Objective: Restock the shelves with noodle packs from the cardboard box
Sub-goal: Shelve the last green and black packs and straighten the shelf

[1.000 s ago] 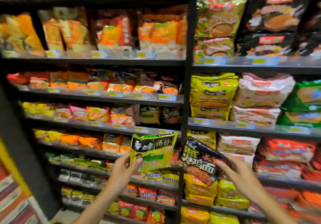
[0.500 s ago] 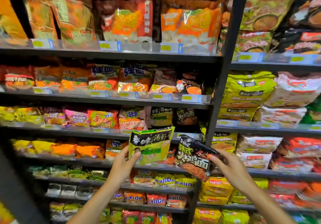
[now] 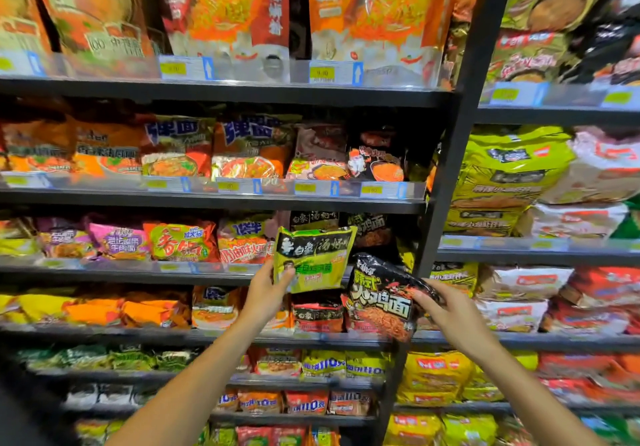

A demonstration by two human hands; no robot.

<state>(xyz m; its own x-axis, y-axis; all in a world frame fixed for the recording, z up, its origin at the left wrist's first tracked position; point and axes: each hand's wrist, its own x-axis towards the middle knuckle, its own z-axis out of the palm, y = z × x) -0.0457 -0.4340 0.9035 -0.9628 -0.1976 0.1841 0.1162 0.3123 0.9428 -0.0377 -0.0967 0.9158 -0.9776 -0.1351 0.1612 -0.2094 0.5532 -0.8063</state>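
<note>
Black upright post (image 3: 464, 99) divides the display into a left and a right bay; clear plastic rail (image 3: 242, 71) runs along the front edge of the top shelf (image 3: 225, 94); yellow price label (image 3: 322, 73) sits in that rail, figures blurred, with a blue arrow marker (image 3: 357, 74) just beside it; a further yellow label (image 3: 372, 190) sits one tier below; tall orange pouches (image 3: 228, 9) stand upright behind the top rail; large yellow-green bags (image 3: 502, 175) are stacked in the right bay, touching a white bag (image 3: 606, 168); pink packet (image 3: 119, 241) faces out lower left.
</note>
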